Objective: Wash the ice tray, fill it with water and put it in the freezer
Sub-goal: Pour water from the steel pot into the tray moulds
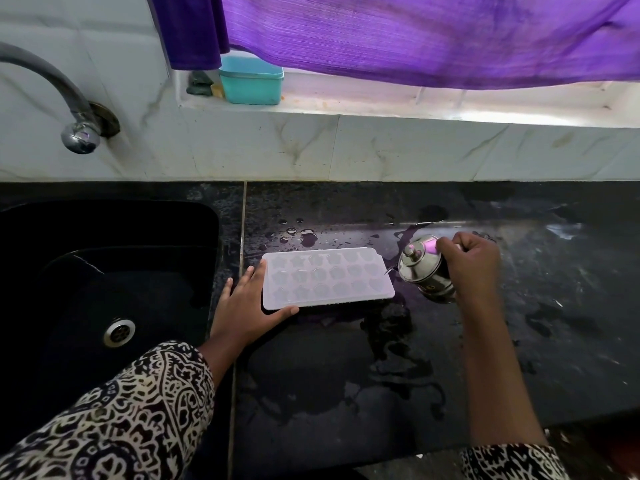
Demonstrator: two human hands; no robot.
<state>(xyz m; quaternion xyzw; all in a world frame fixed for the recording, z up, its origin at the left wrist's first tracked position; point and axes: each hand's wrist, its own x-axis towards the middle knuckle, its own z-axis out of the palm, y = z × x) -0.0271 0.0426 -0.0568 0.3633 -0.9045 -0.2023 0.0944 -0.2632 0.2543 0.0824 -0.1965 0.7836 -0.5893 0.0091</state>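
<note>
A translucent white ice tray (327, 278) with several star-shaped cells lies flat on the wet black counter (346, 368), just right of the sink. My left hand (249, 306) rests with straight fingers against the tray's left end and front corner. My right hand (471, 263) grips a small steel kettle (424, 268), tilted toward the tray's right end, with its spout close to the tray's edge. A thin thread of water shows at the spout.
A black sink (104, 271) with a steel drain (118, 332) lies to the left, a tap (74, 126) above it. A teal box (251, 81) stands on the window ledge under a purple curtain (415, 36). Puddles spread over the counter.
</note>
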